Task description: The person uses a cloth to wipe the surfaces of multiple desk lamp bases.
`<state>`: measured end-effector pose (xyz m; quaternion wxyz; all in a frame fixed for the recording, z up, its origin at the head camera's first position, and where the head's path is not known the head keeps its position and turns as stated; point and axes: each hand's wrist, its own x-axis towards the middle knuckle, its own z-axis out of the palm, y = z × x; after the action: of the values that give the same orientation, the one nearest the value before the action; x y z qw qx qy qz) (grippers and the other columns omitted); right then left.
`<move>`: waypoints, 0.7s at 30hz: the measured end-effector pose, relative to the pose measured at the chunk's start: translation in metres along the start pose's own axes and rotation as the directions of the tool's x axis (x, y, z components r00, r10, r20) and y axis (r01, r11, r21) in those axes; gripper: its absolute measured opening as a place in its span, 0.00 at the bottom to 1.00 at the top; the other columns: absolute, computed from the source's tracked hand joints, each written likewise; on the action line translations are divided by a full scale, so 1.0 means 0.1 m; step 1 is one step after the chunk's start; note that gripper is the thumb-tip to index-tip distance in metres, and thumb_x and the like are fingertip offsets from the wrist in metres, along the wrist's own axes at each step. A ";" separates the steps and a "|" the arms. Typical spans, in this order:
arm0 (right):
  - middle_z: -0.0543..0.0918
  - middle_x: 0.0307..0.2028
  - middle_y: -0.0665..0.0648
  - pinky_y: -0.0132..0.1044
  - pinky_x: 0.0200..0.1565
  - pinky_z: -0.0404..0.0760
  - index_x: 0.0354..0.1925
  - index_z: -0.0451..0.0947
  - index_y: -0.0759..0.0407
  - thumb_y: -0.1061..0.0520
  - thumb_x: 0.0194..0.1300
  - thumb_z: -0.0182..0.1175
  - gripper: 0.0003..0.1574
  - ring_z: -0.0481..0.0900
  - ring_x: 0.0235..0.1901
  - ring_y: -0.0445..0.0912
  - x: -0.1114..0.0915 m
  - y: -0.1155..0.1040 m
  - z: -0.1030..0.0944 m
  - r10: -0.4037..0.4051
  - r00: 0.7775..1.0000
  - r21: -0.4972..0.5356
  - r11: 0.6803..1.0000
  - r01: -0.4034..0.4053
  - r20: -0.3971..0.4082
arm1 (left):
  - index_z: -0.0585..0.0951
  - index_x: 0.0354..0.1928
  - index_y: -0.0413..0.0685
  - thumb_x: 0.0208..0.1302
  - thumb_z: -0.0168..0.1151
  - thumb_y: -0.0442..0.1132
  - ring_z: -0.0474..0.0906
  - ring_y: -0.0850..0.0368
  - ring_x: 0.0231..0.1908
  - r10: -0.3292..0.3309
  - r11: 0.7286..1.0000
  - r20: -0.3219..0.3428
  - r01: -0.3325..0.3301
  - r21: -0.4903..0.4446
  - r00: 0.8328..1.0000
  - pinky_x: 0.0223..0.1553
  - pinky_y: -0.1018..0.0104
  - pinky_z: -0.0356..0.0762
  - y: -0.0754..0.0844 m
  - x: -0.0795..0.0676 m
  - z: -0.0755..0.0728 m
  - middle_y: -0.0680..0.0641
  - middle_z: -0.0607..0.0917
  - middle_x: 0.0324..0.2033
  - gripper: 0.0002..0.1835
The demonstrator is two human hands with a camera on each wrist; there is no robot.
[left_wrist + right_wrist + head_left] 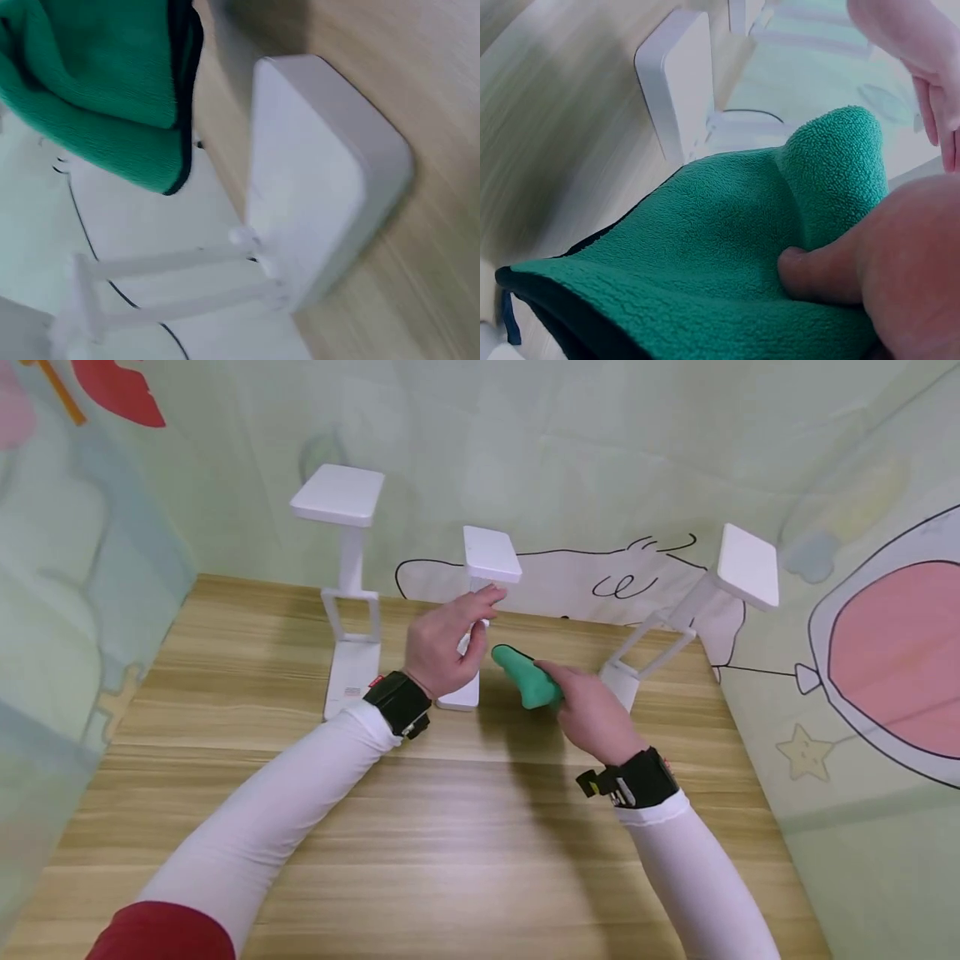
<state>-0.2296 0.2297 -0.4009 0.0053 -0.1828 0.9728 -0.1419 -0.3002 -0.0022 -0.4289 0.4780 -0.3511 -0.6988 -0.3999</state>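
1. The right hand (600,718) grips a green cloth (528,678); the right-wrist view shows its thumb pressed into the plush fabric, a detail the head view hides.
2. The left hand (446,643) is raised with fingers extended and holds nothing. The right-wrist view shows those fingers side by side; whether they touch the lamp behind them I cannot tell.
3. The cloth hangs above the surface (450,827), between the middle and right lamps in the head view. Both wrist views reveal its folds and its dark edging (186,97); the right-wrist view adds a small dark loop (510,319) at one corner.
4. The middle desk lamp (491,553) stands just behind the left hand, which partly covers its stem in the head view.
5. The left-wrist view shows a thick white lamp base (307,165) with two thin struts close up.
6. Only the head view takes in the heads of the left desk lamp (337,495) and right desk lamp (748,567), before a printed backdrop (600,460).
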 end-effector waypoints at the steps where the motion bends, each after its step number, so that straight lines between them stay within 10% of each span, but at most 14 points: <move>1: 0.80 0.55 0.64 0.53 0.51 0.79 0.69 0.68 0.58 0.76 0.56 0.49 0.42 0.78 0.49 0.53 -0.01 0.02 -0.02 0.002 1.000 -0.003 1.000 -0.002 0.003 | 0.81 0.42 0.41 0.63 0.48 0.31 0.81 0.61 0.47 0.016 1.000 0.003 -0.016 -0.002 1.000 0.37 0.62 0.83 0.02 0.01 0.01 0.50 0.85 0.53 0.13; 7: 0.81 0.52 0.64 0.52 0.49 0.79 0.68 0.68 0.59 0.75 0.57 0.52 0.41 0.78 0.45 0.53 -0.04 0.10 -0.10 0.016 1.000 -0.032 0.999 -0.015 0.023 | 0.83 0.41 0.46 0.62 0.51 0.34 0.81 0.61 0.27 0.042 0.999 0.139 -0.042 -0.006 0.989 0.19 0.68 0.72 0.15 0.04 0.13 0.52 0.86 0.50 0.12; 14: 0.82 0.41 0.60 0.49 0.39 0.79 0.64 0.72 0.57 0.76 0.56 0.51 0.38 0.77 0.34 0.52 -0.07 0.15 -0.29 -0.020 0.999 -0.055 0.998 0.018 -0.032 | 0.81 0.53 0.46 0.66 0.54 0.39 0.76 0.64 0.23 0.005 0.999 0.368 0.014 -0.047 0.930 0.19 0.68 0.72 0.28 0.24 0.42 0.53 0.88 0.39 0.16; 17: 0.82 0.41 0.60 0.49 0.39 0.79 0.64 0.72 0.57 0.76 0.56 0.49 0.38 0.77 0.34 0.53 -0.10 0.19 -0.40 -0.002 0.999 -0.048 0.999 0.000 -0.037 | 0.80 0.54 0.47 0.69 0.54 0.41 0.71 0.64 0.20 -0.119 0.990 0.482 0.143 -0.012 0.868 0.16 0.68 0.66 0.29 0.36 0.58 0.53 0.87 0.39 0.15; 21: 0.81 0.45 0.60 0.50 0.41 0.80 0.64 0.72 0.58 0.76 0.58 0.47 0.37 0.77 0.38 0.53 -0.16 0.25 -0.52 0.016 0.999 -0.038 0.999 -0.018 -0.042 | 0.78 0.59 0.49 0.73 0.52 0.43 0.79 0.63 0.32 -0.259 0.956 0.641 0.286 0.063 0.723 0.23 0.70 0.73 0.29 0.51 0.79 0.52 0.86 0.49 0.17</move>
<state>-0.2269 0.2715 -0.3586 -0.0172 -0.1716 0.9768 -0.1267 -0.3202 0.0867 -0.3916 0.1386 -0.3697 -0.8555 -0.3351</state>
